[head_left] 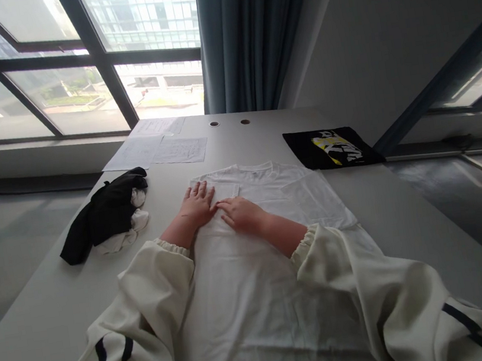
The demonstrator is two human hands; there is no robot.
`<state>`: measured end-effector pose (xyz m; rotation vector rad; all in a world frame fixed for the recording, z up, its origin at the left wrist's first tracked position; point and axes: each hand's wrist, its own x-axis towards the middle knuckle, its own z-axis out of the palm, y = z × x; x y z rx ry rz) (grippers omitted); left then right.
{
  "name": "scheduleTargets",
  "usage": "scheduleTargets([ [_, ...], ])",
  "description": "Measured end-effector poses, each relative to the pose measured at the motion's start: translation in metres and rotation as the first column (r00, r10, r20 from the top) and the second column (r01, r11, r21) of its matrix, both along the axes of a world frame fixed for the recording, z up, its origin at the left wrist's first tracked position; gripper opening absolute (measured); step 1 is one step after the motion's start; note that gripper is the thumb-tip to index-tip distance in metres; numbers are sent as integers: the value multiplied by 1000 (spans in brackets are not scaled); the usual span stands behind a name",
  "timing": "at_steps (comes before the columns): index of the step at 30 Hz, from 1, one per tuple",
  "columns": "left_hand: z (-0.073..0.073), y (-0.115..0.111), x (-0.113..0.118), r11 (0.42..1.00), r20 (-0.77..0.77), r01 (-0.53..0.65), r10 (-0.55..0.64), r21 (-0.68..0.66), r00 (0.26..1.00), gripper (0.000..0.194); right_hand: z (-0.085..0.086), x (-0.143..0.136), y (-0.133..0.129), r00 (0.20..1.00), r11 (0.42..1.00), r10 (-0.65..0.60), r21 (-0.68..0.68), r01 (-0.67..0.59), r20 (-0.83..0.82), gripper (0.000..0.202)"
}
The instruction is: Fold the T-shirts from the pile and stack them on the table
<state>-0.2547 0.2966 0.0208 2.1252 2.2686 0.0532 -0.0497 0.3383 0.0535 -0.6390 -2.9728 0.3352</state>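
A white T-shirt (257, 297) lies spread on the table, its collar at the far end and its hem toward me. Its left sleeve is folded inward over the body, and the right sleeve (315, 197) lies on that side of the shirt. My left hand (199, 204) rests flat on the folded sleeve near the left edge, fingers spread. Beside it, my right hand (243, 213) lies on the shirt with fingers stretched toward the left hand; the fingertips nearly meet. Neither hand grips anything that I can see.
On the white table (412, 222), a crumpled black and white garment (113, 210) lies at left. A folded black garment with a yellow and white print (330, 147) lies at the far right. Written paper sheets (180, 149) lie at the far left, before the window and blue curtain (247, 36).
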Motion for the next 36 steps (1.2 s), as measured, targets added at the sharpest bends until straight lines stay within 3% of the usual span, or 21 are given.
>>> scheduleTargets([
  [4, -8, -24, 17, 999, -2, 33, -33, 5, 999, 70, -24, -3, 6, 983, 982, -181, -41, 182, 30, 64],
  [9, -12, -62, 25, 990, -8, 130, -129, 58, 992, 65, -36, 0, 7, 969, 968, -246, -45, 246, -6, 69],
  [13, -9, -78, 26, 984, -6, 172, -172, 40, 985, 64, -39, -2, 7, 967, 966, -254, -45, 253, -19, 70],
  [17, -8, -92, 28, 999, 2, 39, -39, -8, 999, 65, -37, 0, 9, 945, 944, -326, -47, 327, 32, 75],
  [20, -10, -111, 28, 996, -13, -79, 79, -40, 997, 69, -29, 19, 17, 920, 921, -386, -27, 389, 69, 78],
  [23, -10, -131, 24, 998, -25, -54, 54, -33, 998, 69, -19, 64, 33, 930, 927, -368, 80, 367, -3, 74],
  [26, -8, -141, 21, 999, -18, -14, 13, -29, 1000, 67, -17, 136, 53, 928, 916, -371, 156, 369, -20, 66],
  [32, -7, -138, 18, 1000, -1, -30, 30, -3, 1000, 65, -43, 287, 69, 852, 862, -505, 122, 492, 135, 63],
  [36, -9, -138, 15, 1000, -17, -26, 26, 16, 1000, 65, -54, 336, 62, 898, 896, -440, 67, 440, -3, 64],
])
